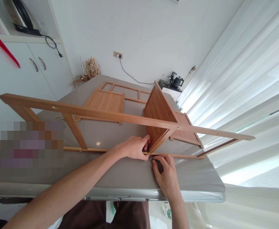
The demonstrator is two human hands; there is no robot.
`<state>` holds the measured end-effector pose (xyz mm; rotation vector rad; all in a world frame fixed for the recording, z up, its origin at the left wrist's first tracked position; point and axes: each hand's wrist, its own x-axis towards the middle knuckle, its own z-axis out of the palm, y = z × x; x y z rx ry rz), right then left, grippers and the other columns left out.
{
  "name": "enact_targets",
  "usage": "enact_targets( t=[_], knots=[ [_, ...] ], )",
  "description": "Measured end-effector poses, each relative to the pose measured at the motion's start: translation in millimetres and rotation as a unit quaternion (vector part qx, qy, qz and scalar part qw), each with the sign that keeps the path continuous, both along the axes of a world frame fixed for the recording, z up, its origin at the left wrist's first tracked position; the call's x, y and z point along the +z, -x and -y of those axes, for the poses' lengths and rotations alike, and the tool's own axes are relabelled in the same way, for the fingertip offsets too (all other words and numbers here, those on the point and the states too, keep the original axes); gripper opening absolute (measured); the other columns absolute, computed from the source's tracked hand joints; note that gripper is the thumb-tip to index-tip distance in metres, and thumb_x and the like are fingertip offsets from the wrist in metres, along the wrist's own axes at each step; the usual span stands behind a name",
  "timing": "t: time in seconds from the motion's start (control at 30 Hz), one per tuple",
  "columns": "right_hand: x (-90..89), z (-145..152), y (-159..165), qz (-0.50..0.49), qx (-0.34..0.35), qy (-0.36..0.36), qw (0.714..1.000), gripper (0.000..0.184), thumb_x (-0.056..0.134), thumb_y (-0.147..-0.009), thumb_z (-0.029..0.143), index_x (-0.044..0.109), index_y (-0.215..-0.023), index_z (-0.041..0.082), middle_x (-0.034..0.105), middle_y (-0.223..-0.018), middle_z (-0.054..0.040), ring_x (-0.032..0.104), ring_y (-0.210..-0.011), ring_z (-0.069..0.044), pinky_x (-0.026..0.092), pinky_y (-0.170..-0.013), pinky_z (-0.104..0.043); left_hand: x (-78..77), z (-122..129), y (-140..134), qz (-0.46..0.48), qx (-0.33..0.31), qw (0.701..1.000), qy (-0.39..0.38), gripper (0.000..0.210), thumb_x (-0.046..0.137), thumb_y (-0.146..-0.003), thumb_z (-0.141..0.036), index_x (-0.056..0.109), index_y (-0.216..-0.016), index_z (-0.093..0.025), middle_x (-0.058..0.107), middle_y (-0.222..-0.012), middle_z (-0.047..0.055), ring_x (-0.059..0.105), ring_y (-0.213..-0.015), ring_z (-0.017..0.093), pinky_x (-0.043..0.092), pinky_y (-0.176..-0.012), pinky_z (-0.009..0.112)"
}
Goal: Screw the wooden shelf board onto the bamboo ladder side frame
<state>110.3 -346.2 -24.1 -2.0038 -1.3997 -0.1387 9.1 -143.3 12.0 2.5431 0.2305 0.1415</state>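
A ladder-shaped wooden frame stands on its long edge across the grey table, its lower rail nearest me. A wooden panel stands upright against the frame, at one of its crosspieces. My left hand is closed around the lower rail where it meets the panel's lower corner; some fingers are hidden behind the wood. On the near side of that joint, my right hand pinches a small metal piece against the rail. It is too small to tell whether it is a screw or a key.
Behind the frame lie another wooden panel, a second frame and a further panel on the grey table. Curtains hang at the right. A low stand with a kettle is behind the table; white cabinets stand left.
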Motion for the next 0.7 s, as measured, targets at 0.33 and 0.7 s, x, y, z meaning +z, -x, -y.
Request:
enact_targets(
  t=[0.33,0.7],
  knots=[
    [6.1,2.8,0.2,-0.024,0.063,0.036,0.997,0.012,0.05,-0.099,0.021,0.061,-0.097,0.025,0.06,-0.102,-0.0056,0.055,-0.099,-0.024,0.047,-0.088,-0.042,-1.5,0.3,-0.4,0.01,-0.002,1.0,0.001,0.041,0.068,-0.071,-0.045,0.042,-0.095,-0.025,0.072,-0.088,-0.006,0.068,-0.072,0.02,0.04,-0.06,0.032],
    [0.3,2.7,-0.2,-0.035,0.051,0.015,0.998,0.014,0.047,-0.102,0.022,0.061,-0.104,0.024,0.058,-0.099,-0.0062,0.054,-0.095,-0.022,0.047,-0.086,-0.039,-1.0,0.5,-0.1,0.014,-0.002,1.0,0.003,0.042,0.069,-0.07,-0.047,0.042,-0.095,-0.025,0.072,-0.088,-0.006,0.068,-0.072,0.021,0.04,-0.06,0.032]
  ],
)
